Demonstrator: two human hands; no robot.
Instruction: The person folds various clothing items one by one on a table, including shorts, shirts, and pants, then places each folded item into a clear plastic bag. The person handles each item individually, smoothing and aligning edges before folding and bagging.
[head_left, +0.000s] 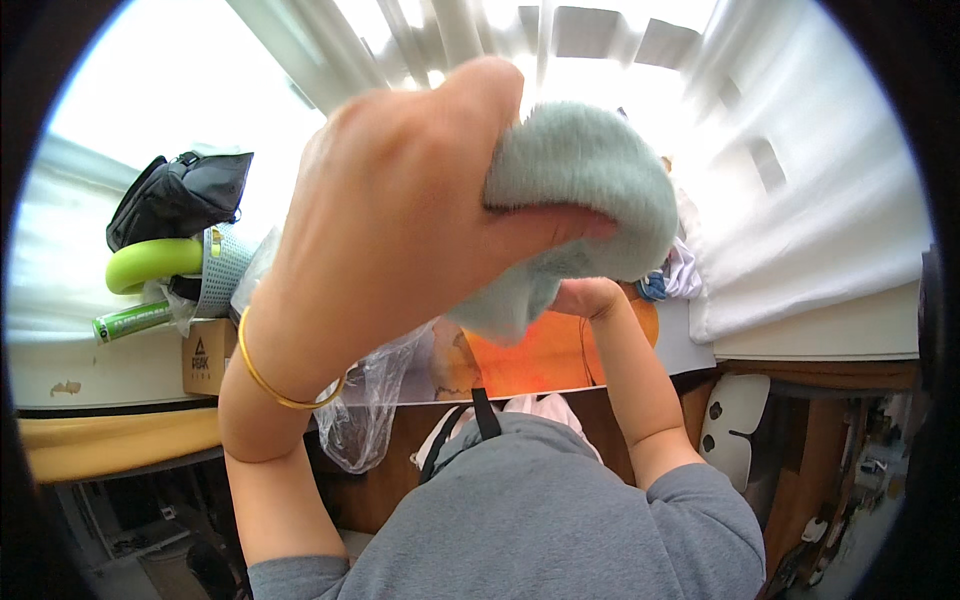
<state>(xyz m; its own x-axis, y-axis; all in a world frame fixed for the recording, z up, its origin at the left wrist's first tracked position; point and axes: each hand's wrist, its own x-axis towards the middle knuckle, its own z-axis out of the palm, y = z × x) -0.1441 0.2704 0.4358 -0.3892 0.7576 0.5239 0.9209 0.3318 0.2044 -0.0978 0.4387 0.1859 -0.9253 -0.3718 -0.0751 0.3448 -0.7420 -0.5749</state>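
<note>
My left hand (405, 180) is raised close to the camera, with a yellow bangle (281, 390) around its wrist. It grips a soft grey-green fabric item (592, 180), folded and blurred. The thumb presses into a fold of the fabric. My right hand (589, 296) is lower and farther off, at the fabric's lower edge. Its fingers are hidden behind the fabric, so its grip is not visible. Beneath both hands lies an orange patterned mat (540, 360) on a white surface.
A clear plastic bag (367, 420) hangs over the front edge. At left are a black bag (184, 195), a perforated basket (223, 262), a green ring (154, 264), a green tube (133, 321) and a cardboard box (204, 356). Crumpled clothing (681, 270) lies right, beside white curtains (810, 202).
</note>
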